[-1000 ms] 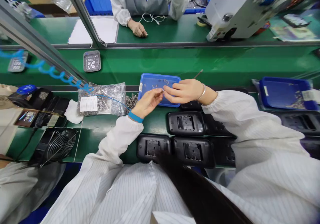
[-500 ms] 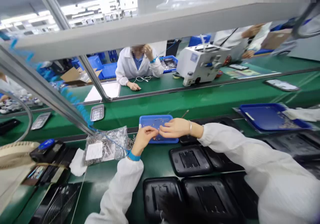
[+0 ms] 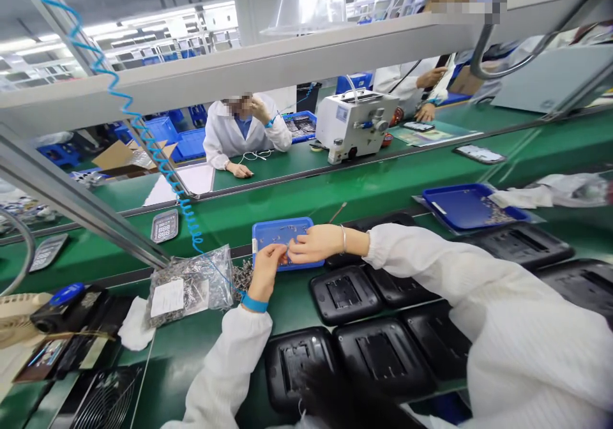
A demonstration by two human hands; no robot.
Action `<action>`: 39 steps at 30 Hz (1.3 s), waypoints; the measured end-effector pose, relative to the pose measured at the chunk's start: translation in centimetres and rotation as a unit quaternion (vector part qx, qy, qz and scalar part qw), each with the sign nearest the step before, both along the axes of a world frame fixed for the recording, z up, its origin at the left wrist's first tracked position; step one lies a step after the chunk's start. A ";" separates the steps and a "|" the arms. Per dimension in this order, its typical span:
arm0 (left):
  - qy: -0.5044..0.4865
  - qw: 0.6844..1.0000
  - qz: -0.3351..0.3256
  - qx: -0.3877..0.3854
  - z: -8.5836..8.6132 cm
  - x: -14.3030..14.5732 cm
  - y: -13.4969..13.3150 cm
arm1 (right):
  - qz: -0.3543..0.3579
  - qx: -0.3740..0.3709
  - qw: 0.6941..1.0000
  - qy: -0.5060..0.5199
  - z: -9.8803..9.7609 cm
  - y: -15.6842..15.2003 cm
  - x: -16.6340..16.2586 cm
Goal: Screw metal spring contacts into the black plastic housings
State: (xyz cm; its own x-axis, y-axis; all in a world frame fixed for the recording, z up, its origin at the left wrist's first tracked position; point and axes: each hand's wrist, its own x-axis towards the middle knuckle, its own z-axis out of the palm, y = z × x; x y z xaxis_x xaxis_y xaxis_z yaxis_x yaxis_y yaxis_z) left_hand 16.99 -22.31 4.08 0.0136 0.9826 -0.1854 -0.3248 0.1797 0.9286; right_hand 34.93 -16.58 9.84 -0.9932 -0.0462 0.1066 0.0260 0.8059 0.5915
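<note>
Both of my hands meet over a small blue tray (image 3: 268,226) that has tiny metal parts scattered in it. My left hand (image 3: 266,268), with a blue wrist strap (image 3: 254,303), has thumb and forefinger pinched together; whatever sits between them is too small to name. My right hand (image 3: 316,242) comes in from the right, fingertips drawn together close to the left ones, and its grip is likewise too small to make out. Several black plastic housings (image 3: 343,293) lie to the right and in front. Beside the tray is a pile of small metal parts (image 3: 243,276).
A clear bag of parts (image 3: 191,285) lies left of the pile. Farther right stands a larger blue tray (image 3: 443,217). At the left are a black device (image 3: 71,308) and a fan (image 3: 108,397). Across the bench, a person in white (image 3: 244,129) sits near a white machine (image 3: 352,126).
The whole view has shifted, so the bench things appear farther left. My hands stay together over the small blue tray, fingertips still close.
</note>
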 end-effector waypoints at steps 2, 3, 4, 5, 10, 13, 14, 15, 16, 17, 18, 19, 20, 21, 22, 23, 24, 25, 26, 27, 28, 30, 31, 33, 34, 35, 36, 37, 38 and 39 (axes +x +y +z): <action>-0.015 1.000 0.012 -0.005 -0.1 0.1 0.2 | -0.014 -0.006 1.000 0.003 0.1 0.0 -0.1; -0.022 1.000 0.015 -0.008 -0.1 0.1 0.3 | -0.013 -0.009 1.000 0.004 0.2 0.1 0.0; -0.027 0.999 0.018 -0.009 0.0 0.0 0.3 | -0.009 -0.013 1.000 0.005 0.3 0.2 0.1; -0.029 0.999 0.020 -0.008 0.1 -0.1 0.3 | -0.007 -0.019 1.000 0.004 0.4 0.3 0.2; 0.009 1.000 0.017 0.018 0.2 -0.7 0.8 | -0.102 -0.123 0.986 -0.042 -0.3 0.7 0.5; 0.079 0.996 -0.002 0.035 -0.5 -0.6 1.7 | -0.155 -0.177 0.968 -0.091 -1.7 0.8 0.0; 0.108 0.993 -0.009 0.040 -0.8 -0.7 2.0 | -0.165 -0.182 0.964 -0.098 -2.1 0.8 -0.2; 0.138 0.989 -0.015 0.046 -0.9 -1.1 2.1 | -0.173 -0.184 0.962 -0.101 -2.4 0.8 -0.3; 0.167 0.984 -0.016 0.054 -1.0 -1.6 2.1 | -0.183 -0.186 0.960 -0.103 -2.6 0.8 -0.3; 0.195 0.979 -0.013 0.064 -0.9 -2.4 1.9 | -0.193 -0.188 0.957 -0.104 -2.8 0.8 -0.2; 0.221 0.972 -0.003 0.077 -0.8 -3.5 1.5 | -0.202 -0.191 0.955 -0.104 -2.8 0.8 -0.1; 0.247 0.965 0.011 0.090 -0.6 -4.7 0.8 | -0.211 -0.195 0.952 -0.105 -2.8 0.7 0.2; 0.271 0.957 0.030 0.100 -0.5 -6.0 0.0 | -0.219 -0.200 0.949 -0.106 -2.7 0.6 0.4; 0.292 0.949 0.050 0.106 -0.4 -7.4 -1.0 | -0.228 -0.206 0.946 -0.107 -2.7 0.5 0.5; 0.306 0.943 0.071 0.105 -0.5 -8.7 -2.0 | -0.236 -0.214 0.942 -0.110 -2.6 0.4 0.4; 0.324 0.936 0.093 0.103 -0.7 -10.0 -3.1 | -0.241 -0.222 0.938 -0.113 -2.5 0.2 0.2; 0.351 0.923 0.117 0.104 -1.1 -11.1 -4.1 | -0.245 -0.231 0.934 -0.116 -2.5 0.0 -0.3; 0.387 0.905 0.139 0.109 -1.7 -11.9 -5.1 | -0.247 -0.241 0.931 -0.119 -2.5 -0.3 -1.0; 0.430 0.881 0.159 0.119 -2.4 -12.6 -5.9 | -0.247 -0.251 0.928 -0.122 -2.5 -0.6 -1.9; 0.474 0.853 0.177 0.129 -3.2 -13.0 -6.7 | -0.244 -0.263 0.925 -0.123 -2.6 -0.9 -3.1; 0.514 0.825 0.190 0.136 -4.0 -13.2 -7.4 | -0.239 -0.277 0.923 -0.122 -2.7 -1.2 -4.3; 0.561 0.793 0.198 0.133 -5.4 -13.1 -8.3 | -0.223 -0.306 0.919 -0.113 -2.9 -1.7 -7.1; 0.572 0.787 0.194 0.127 -5.9 -13.0 -8.5 | -0.216 -0.317 0.917 -0.111 -3.1 -1.9 -8.4; 0.589 0.779 0.176 0.123 -6.7 -12.8 -8.7 | -0.217 -0.326 0.913 -0.116 -3.7 -1.8 -10.9; 0.596 0.776 0.163 0.122 -6.9 -12.8 -8.7 | -0.221 -0.326 0.911 -0.122 -4.1 -1.5 -11.9; 0.603 0.774 0.150 0.121 -7.0 -12.9 -8.7 | -0.225 -0.324 0.910 -0.129 -4.4 -1.3 -12.8; 0.608 0.773 0.138 0.119 -7.0 -13.0 -8.6 | -0.226 -0.324 0.908 -0.138 -4.8 -1.0 -13.6; 0.612 0.772 0.128 0.116 -7.1 -13.2 -8.6 | -0.222 -0.324 0.908 -0.148 -5.1 -0.6 -14.2; 0.613 0.772 0.122 0.113 -7.1 -13.5 -8.6 | -0.217 -0.323 0.907 -0.158 -5.4 -0.4 -14.7; 0.613 0.773 0.120 0.110 -7.1 -13.8 -8.6 | -0.211 -0.322 0.907 -0.169 -5.6 -0.1 -15.2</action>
State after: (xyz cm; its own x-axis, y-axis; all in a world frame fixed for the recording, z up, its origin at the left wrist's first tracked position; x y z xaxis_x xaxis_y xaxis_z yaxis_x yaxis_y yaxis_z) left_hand 3.18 -30.92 -3.02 -0.2278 0.9389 0.2581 0.8241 0.0447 0.5647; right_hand 19.78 -16.68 4.24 -0.8895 0.3090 -0.3367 0.3168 0.9479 0.0329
